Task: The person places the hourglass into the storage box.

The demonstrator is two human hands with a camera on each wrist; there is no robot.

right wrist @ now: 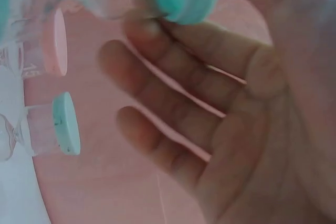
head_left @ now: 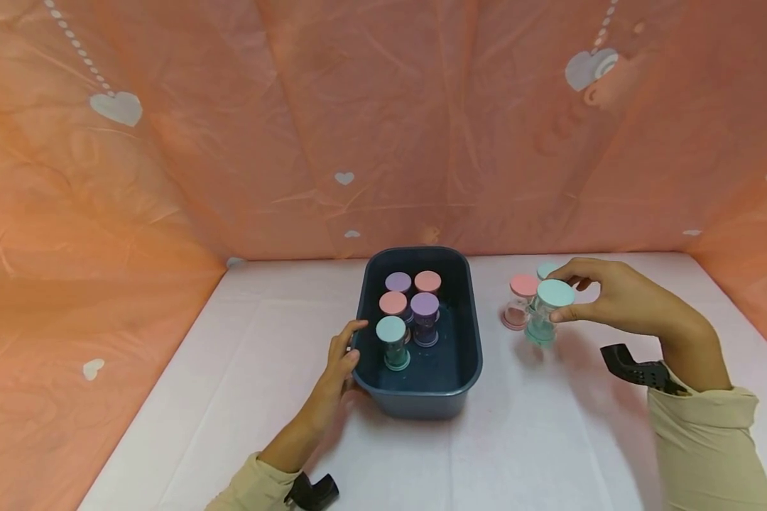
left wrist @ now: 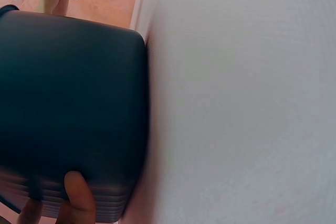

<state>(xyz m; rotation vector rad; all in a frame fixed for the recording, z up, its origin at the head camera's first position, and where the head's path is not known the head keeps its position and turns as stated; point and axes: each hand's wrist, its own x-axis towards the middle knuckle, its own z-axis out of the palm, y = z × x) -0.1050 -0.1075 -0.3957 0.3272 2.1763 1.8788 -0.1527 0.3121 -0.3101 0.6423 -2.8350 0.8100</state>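
Khaki sleeve fabric (head_left: 709, 447) on the right arm is being cut off by the lower edge of the head view. Between the thumb and fingers of the right hand (head_left: 620, 294), a mint-capped sand timer (head_left: 554, 295) is being pinched by its cap. In the right wrist view its body is being cropped by the upper edge, and whether its base is being rested on the table (head_left: 262, 355) cannot be told. By the same hand, something lilac (head_left: 586, 294) and another mint cap (head_left: 547, 270) are being partly hidden. Clear walls, greenish contents and a flat round cap are being shown by the held timer. It is being held to the right of the dark tub (head_left: 422, 406), just beside a pink-capped timer (head_left: 518, 306) and well apart from the left hand (head_left: 335, 365). The tub's side is being touched by that left hand, its fingers loosely extended at the rim and outer wall. Inside the tub, two pink caps (head_left: 393, 304), two purple caps (head_left: 425, 305) and one mint-topped timer (head_left: 393, 337) are being shown. Behind, an orange-pink sheet (head_left: 390, 106) with pale hearts is being seen.
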